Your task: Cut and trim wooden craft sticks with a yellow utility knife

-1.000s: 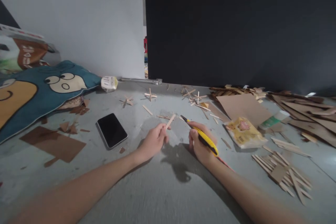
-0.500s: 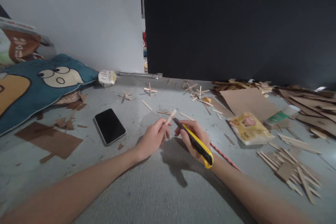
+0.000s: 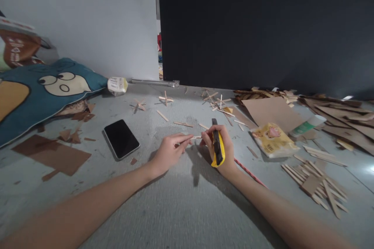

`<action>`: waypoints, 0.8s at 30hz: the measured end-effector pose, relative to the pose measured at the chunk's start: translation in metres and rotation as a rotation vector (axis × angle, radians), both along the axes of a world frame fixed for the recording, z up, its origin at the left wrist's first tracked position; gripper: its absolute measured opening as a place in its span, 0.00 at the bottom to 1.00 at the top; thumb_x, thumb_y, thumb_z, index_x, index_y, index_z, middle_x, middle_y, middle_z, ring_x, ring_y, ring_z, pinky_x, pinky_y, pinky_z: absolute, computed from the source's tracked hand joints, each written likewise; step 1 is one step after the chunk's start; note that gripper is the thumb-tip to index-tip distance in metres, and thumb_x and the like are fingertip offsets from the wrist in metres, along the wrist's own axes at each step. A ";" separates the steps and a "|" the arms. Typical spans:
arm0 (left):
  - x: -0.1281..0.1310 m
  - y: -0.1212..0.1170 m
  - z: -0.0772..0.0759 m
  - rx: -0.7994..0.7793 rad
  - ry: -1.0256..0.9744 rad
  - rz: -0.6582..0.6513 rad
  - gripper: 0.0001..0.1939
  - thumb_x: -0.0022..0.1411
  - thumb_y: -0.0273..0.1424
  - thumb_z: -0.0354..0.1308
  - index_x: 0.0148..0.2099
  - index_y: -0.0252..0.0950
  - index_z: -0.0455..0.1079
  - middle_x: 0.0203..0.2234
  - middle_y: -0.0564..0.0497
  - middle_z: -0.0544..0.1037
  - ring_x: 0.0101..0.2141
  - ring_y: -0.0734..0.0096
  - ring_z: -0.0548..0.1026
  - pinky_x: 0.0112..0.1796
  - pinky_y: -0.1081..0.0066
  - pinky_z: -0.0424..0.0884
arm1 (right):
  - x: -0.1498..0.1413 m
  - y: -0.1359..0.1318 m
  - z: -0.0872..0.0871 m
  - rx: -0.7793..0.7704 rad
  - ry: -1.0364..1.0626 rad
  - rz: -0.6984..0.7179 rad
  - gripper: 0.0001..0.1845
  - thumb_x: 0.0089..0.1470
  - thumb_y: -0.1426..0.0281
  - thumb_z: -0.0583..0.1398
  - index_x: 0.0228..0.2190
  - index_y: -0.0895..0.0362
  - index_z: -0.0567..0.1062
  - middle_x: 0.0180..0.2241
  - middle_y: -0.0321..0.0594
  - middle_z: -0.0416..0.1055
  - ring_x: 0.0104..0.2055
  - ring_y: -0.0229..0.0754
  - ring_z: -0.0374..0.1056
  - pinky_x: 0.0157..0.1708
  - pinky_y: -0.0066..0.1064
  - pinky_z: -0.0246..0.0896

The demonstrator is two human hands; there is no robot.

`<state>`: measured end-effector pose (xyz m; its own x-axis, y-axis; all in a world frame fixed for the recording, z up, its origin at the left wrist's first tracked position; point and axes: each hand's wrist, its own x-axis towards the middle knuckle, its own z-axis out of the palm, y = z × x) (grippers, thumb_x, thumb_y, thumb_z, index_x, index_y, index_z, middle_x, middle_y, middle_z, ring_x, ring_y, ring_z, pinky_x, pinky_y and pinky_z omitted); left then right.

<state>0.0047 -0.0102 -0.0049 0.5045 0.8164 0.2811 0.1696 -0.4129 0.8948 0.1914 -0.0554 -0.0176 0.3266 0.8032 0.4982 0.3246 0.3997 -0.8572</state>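
Note:
Between my hands, level with the table, is a small craft stick [image 3: 196, 137]. My left hand [image 3: 168, 152] pinches its left end between thumb and fingers. My right hand [image 3: 227, 151] is closed around a yellow and black utility knife [image 3: 217, 148], which stands nearly upright in the palm. The right thumb and fingertips also meet the stick's other end. Whether the knife's blade is out I cannot make out. Beneath my right wrist lies a red striped pencil-like rod [image 3: 249, 172]. Just beyond the hands, a flat stick [image 3: 183, 124] rests on the table.
A phone [image 3: 121, 140] and brown cardboard [image 3: 55, 155] lie left, before a blue cushion [image 3: 62, 81]. Small crossed-stick pieces [image 3: 166, 99] stand farther back. Rightward are a yellow packet [image 3: 273, 140], a white-green tube [image 3: 307, 125], piled sticks [image 3: 318, 186] and cardboard scraps [image 3: 344, 114].
The stick has turned from slanting upward to lying sideways, and my right fingertips have come to its free end. The utility knife has swung more upright in my right hand.

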 end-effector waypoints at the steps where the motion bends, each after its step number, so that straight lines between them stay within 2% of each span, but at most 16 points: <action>1: 0.000 0.000 0.000 -0.007 -0.003 -0.001 0.19 0.72 0.41 0.56 0.54 0.37 0.82 0.38 0.43 0.85 0.31 0.67 0.76 0.31 0.70 0.71 | 0.000 0.001 -0.001 0.003 0.018 0.024 0.13 0.62 0.59 0.65 0.37 0.50 0.67 0.28 0.32 0.72 0.26 0.40 0.73 0.29 0.33 0.69; 3: 0.001 -0.001 0.001 -0.038 -0.003 0.001 0.19 0.71 0.41 0.58 0.55 0.37 0.81 0.41 0.42 0.86 0.32 0.66 0.78 0.31 0.69 0.72 | 0.002 0.004 -0.004 0.016 0.041 0.057 0.14 0.61 0.60 0.67 0.38 0.50 0.66 0.33 0.34 0.73 0.29 0.41 0.75 0.33 0.36 0.71; 7: 0.001 -0.002 0.006 -0.106 0.025 -0.004 0.19 0.70 0.41 0.59 0.56 0.37 0.80 0.46 0.41 0.86 0.36 0.63 0.81 0.33 0.68 0.73 | 0.003 0.007 -0.006 0.065 0.075 0.078 0.15 0.60 0.62 0.67 0.39 0.50 0.65 0.35 0.35 0.73 0.31 0.41 0.75 0.36 0.38 0.72; 11: 0.001 -0.001 0.007 -0.151 0.051 -0.032 0.22 0.69 0.42 0.59 0.59 0.35 0.75 0.39 0.43 0.86 0.32 0.64 0.79 0.34 0.67 0.74 | 0.002 0.006 -0.003 0.090 0.061 0.103 0.15 0.62 0.61 0.66 0.39 0.50 0.65 0.34 0.35 0.75 0.34 0.42 0.76 0.39 0.39 0.72; 16: 0.001 0.002 0.003 -0.213 0.027 -0.075 0.17 0.69 0.41 0.58 0.51 0.35 0.77 0.36 0.44 0.85 0.30 0.66 0.77 0.32 0.69 0.70 | 0.001 0.003 -0.002 0.091 0.015 0.128 0.12 0.67 0.57 0.60 0.38 0.51 0.66 0.32 0.37 0.77 0.33 0.42 0.76 0.39 0.38 0.72; 19: 0.001 0.001 0.002 -0.223 0.045 -0.107 0.16 0.70 0.41 0.58 0.51 0.36 0.74 0.32 0.48 0.83 0.28 0.69 0.75 0.31 0.70 0.67 | 0.000 0.001 -0.004 0.112 -0.056 0.111 0.11 0.67 0.57 0.60 0.38 0.50 0.67 0.34 0.39 0.79 0.35 0.43 0.77 0.40 0.39 0.71; 24: 0.001 -0.001 0.002 -0.202 0.065 -0.167 0.16 0.74 0.43 0.52 0.46 0.36 0.73 0.28 0.52 0.77 0.27 0.72 0.71 0.31 0.71 0.64 | 0.001 -0.001 -0.008 0.142 -0.126 0.073 0.09 0.66 0.60 0.61 0.38 0.50 0.68 0.36 0.39 0.79 0.37 0.44 0.77 0.42 0.40 0.70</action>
<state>0.0055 -0.0109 -0.0029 0.6490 0.7562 0.0834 0.1740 -0.2542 0.9514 0.1926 -0.0560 -0.0260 0.1983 0.7410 0.6416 0.3911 0.5404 -0.7450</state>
